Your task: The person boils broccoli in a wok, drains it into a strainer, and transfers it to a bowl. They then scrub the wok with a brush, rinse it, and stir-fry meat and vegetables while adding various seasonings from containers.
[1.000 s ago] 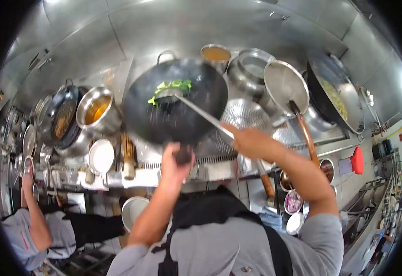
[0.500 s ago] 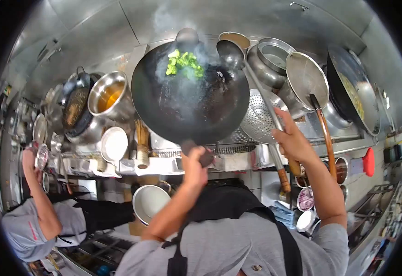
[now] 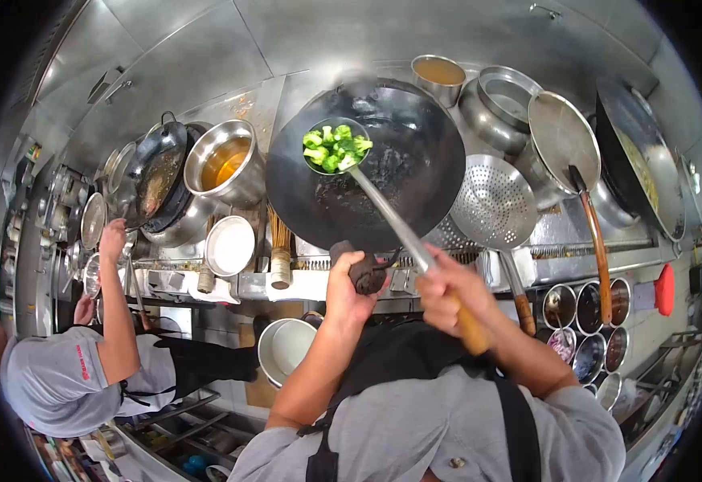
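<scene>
My left hand [image 3: 347, 298] is closed around the dark, cloth-wrapped handle [image 3: 364, 275] of a large black wok [image 3: 419, 173]. In my right hand [image 3: 454, 291] is a long ladle [image 3: 393, 220] with a wooden grip end, its shaft slanting up and left across the wok. Bright green broccoli florets [image 3: 336, 149] fill the ladle's bowl, over the left part of the wok. The wok's inside looks dark and shiny, with wet patches near the far wall.
To the left stand a metal pot of amber liquid [image 3: 227, 163], a white bowl [image 3: 229, 246] and a bamboo brush [image 3: 281, 257]. A perforated strainer [image 3: 493, 202] and a mesh sieve [image 3: 563, 142] lie right. Beside me, a person in grey [image 3: 65, 369] reaches toward another pan [image 3: 158, 181].
The broccoli, loose in the wok before, is now in the ladle. My right hand and the ladle have moved left. The person beside me has reached to a pan. Smoke has thinned.
</scene>
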Demonstrator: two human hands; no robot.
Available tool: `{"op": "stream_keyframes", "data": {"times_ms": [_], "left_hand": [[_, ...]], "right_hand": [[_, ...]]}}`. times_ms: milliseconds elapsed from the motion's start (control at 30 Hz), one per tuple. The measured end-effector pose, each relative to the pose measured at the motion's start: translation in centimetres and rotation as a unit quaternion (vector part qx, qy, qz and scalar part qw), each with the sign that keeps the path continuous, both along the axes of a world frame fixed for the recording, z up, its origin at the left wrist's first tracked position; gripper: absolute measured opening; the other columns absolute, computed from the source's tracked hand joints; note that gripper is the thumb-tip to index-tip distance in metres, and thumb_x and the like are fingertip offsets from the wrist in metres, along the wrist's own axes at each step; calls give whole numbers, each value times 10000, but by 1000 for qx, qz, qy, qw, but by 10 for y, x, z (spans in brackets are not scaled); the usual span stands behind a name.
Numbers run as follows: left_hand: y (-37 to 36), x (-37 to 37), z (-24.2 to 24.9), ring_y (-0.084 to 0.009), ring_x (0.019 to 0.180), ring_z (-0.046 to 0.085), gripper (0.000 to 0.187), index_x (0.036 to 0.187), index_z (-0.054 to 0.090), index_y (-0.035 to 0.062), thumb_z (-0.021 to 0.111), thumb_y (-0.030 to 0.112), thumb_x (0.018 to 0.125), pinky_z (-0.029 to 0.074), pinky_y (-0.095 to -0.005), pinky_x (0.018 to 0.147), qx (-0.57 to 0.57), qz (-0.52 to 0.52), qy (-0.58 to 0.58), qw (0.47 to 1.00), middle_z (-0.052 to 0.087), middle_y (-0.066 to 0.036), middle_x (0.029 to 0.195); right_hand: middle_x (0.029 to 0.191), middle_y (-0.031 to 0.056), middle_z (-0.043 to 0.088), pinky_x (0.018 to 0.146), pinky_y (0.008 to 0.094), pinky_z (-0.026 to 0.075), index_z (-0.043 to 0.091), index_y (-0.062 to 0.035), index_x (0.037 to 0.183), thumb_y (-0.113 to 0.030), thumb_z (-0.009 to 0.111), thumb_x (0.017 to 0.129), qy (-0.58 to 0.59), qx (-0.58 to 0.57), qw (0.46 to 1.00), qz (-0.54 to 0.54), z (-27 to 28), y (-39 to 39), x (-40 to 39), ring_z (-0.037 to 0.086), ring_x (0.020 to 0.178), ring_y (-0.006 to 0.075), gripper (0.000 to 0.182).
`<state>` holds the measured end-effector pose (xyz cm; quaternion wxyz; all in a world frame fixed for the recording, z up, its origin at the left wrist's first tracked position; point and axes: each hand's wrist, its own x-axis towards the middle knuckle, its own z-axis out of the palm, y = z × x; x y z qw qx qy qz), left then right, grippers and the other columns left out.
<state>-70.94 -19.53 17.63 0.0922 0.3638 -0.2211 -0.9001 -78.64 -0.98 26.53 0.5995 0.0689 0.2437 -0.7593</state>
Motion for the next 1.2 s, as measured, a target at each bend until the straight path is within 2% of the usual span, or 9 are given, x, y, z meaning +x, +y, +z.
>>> {"op": "stream_keyframes", "data": {"times_ms": [67,167,367,633,833,967,1033,1100,1200], "left_hand": [[-1,3,-7,-289,829,642,220,942,621,89,668,257,808,535,-431,730,-5,7,5,1000,670,-134,907],[-11,1,-15,-286,841,632,219,937,614,88,674,251,803,530,-430,753,-1,-7,27,1000,663,-127,906],[-28,3,-26,-281,782,646,200,970,598,73,637,219,840,555,-442,723,21,-33,34,999,666,-134,911],[-10,43,-51,-291,819,647,269,989,611,55,655,264,827,547,-445,745,2,-46,37,998,672,-149,941],[64,126,-77,-297,812,644,317,1030,606,54,664,251,788,544,-456,715,18,-5,4,1000,666,-157,935],[106,162,-99,-269,859,644,324,1051,614,93,672,243,770,522,-457,744,9,19,-5,1000,678,-118,956],[111,163,-104,-247,888,644,324,1070,622,136,694,309,806,512,-469,756,-2,34,-4,999,675,-97,950],[118,159,-78,-253,895,649,349,1081,621,120,685,350,826,522,-452,775,15,82,-61,995,675,-107,956],[132,197,-80,-271,891,660,386,1098,619,87,657,374,843,543,-448,795,22,86,-44,995,678,-136,989]], "right_hand": [[699,-19,451,379,246,315,524,-131,1242,-94,530,980,86,94,992,11,-6,6,3,413,436,77,264],[694,-18,447,357,253,320,465,-109,1380,-70,517,979,6,70,997,-13,14,11,-17,406,426,69,406],[682,0,429,345,263,367,403,-77,1450,-63,515,977,58,21,995,-81,-10,35,13,408,407,69,486],[676,19,405,363,267,355,350,-125,1478,-62,558,928,158,128,970,-137,-3,94,53,397,404,95,591],[667,28,412,365,272,360,332,-131,1483,-72,586,904,194,131,969,-82,-8,160,60,408,400,110,635],[667,31,420,365,280,364,320,-128,1489,-64,589,902,188,105,976,-22,-19,183,64,419,403,117,649],[668,32,423,365,283,366,319,-126,1491,-59,588,902,182,87,979,18,-19,184,68,423,404,119,651],[669,34,429,364,283,368,318,-127,1492,-54,594,901,167,49,983,64,-20,182,73,427,403,118,657],[668,34,435,363,284,366,314,-130,1498,-51,600,899,148,8,979,142,-19,179,87,428,400,116,669]]}}
